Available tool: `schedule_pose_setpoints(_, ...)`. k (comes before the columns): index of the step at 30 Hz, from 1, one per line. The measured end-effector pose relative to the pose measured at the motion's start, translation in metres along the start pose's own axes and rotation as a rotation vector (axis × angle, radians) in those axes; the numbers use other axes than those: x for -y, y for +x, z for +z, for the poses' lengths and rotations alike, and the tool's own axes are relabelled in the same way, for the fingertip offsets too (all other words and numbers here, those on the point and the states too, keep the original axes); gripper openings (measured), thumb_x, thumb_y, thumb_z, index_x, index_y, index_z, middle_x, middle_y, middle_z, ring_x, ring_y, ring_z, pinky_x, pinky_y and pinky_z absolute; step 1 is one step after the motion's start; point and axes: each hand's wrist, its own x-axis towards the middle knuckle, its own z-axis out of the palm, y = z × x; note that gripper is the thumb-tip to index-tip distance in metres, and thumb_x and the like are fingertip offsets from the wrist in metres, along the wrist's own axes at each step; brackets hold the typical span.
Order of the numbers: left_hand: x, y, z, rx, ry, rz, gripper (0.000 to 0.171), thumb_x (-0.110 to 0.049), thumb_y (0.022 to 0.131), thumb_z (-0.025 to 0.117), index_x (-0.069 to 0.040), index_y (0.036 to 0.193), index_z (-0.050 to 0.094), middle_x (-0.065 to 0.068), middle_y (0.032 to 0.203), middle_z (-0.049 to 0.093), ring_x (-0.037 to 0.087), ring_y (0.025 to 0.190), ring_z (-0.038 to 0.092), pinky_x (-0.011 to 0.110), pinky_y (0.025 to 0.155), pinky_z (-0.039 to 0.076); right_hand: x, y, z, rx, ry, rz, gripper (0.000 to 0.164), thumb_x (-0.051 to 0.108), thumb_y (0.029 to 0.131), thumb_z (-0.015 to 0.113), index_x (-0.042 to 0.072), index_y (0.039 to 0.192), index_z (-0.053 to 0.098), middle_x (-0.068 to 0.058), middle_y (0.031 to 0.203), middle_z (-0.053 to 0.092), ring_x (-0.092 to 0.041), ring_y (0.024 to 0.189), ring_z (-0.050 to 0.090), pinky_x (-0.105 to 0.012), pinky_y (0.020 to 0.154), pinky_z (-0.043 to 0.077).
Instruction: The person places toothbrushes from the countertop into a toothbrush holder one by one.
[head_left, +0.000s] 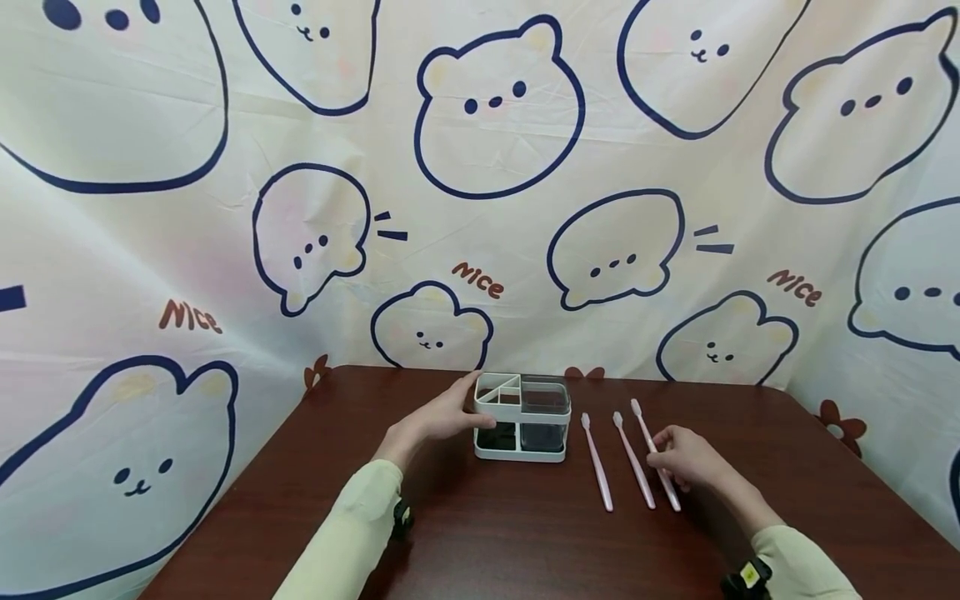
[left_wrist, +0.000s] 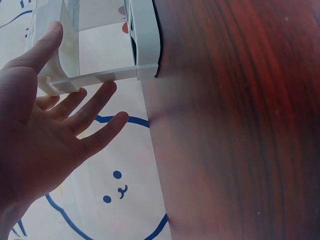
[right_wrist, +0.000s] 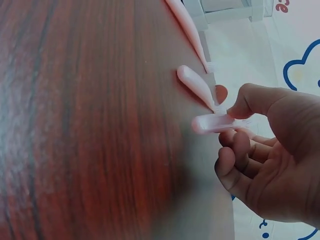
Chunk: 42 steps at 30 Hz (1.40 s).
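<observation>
On the table stands a white toothbrush holder [head_left: 517, 455] with divided slots at its upper left and clear walls at its right. My left hand [head_left: 442, 414] holds its left end, thumb across the front and fingers along the side and back, as the left wrist view also shows. To the right lie three pale pink toothbrushes, bristle heads pointing away from me. My right hand [head_left: 693, 457] pinches the rightmost toothbrush [right_wrist: 215, 123] between thumb and index finger, around its handle. Beside it are the middle toothbrush [head_left: 634, 462] and the left toothbrush [head_left: 597, 463].
Everything stands on a dark reddish-brown wooden table [head_left: 525, 533]. Behind its far edge hangs a pale cloth [head_left: 517, 233] printed with blue-outlined bear faces. Bands with small dark devices sit on both wrists.
</observation>
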Motion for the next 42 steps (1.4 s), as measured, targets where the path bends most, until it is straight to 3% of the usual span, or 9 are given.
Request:
schedule_pose_setpoints(12, 0.000, 0.000, -0.002, 0.016, -0.005, 0.023, 0.096, -0.040, 0.089, 0.074, -0.020, 0.160, 0.013, 0.009, 0.165, 0.018, 0.030, 0.149, 0.025, 0.057, 0.119, 0.023, 0.010, 0.005, -0.005, -0.054, 0.019, -0.035, 0.040, 0.015, 0.089, 0.066, -0.005, 0.119, 0.048, -0.007, 0.069, 0.054, -0.016, 0.045, 0.048, -0.031, 0.043, 0.045)
schedule_pose_setpoints(18, -0.001, -0.001, -0.001, 0.020, -0.003, 0.006, 0.097, -0.041, 0.089, 0.073, -0.022, 0.160, 0.010, 0.007, 0.166, 0.017, 0.027, 0.149, 0.025, 0.057, 0.120, 0.022, 0.023, 0.008, -0.009, -0.106, 0.019, -0.056, 0.042, 0.017, 0.089, 0.067, -0.004, 0.121, 0.049, -0.008, 0.075, 0.051, -0.018, 0.054, 0.051, -0.031, 0.046, 0.046)
schedule_pose_setpoints(27, -0.002, 0.001, -0.003, 0.058, 0.016, 0.032, 0.096, -0.039, 0.092, 0.070, -0.018, 0.161, 0.005, 0.008, 0.166, 0.012, 0.027, 0.151, 0.019, 0.054, 0.121, 0.019, 0.044, 0.007, -0.015, -0.162, -0.021, -0.123, 0.041, 0.019, 0.089, 0.067, -0.004, 0.119, 0.050, -0.007, 0.077, 0.052, -0.018, 0.064, 0.051, -0.029, 0.054, 0.044)
schedule_pose_setpoints(35, -0.006, -0.002, 0.001, 0.036, 0.017, 0.003, 0.097, -0.040, 0.091, 0.071, -0.016, 0.160, 0.008, 0.011, 0.165, 0.014, 0.029, 0.150, 0.022, 0.056, 0.120, 0.020, 0.064, 0.004, -0.026, -0.186, -0.006, -0.183, 0.036, 0.020, 0.092, 0.064, -0.002, 0.116, 0.049, -0.008, 0.078, 0.051, -0.019, 0.068, 0.050, -0.029, 0.057, 0.043)
schedule_pose_setpoints(42, -0.007, -0.004, 0.005, 0.032, -0.040, 0.026, 0.091, -0.032, 0.092, 0.071, -0.017, 0.160, 0.011, 0.011, 0.161, 0.024, 0.029, 0.145, 0.030, 0.055, 0.120, 0.022, 0.079, 0.004, -0.028, -0.199, -0.007, -0.212, 0.032, 0.022, 0.092, 0.063, 0.002, 0.114, 0.050, -0.009, 0.080, 0.052, -0.021, 0.068, 0.051, -0.029, 0.057, 0.042)
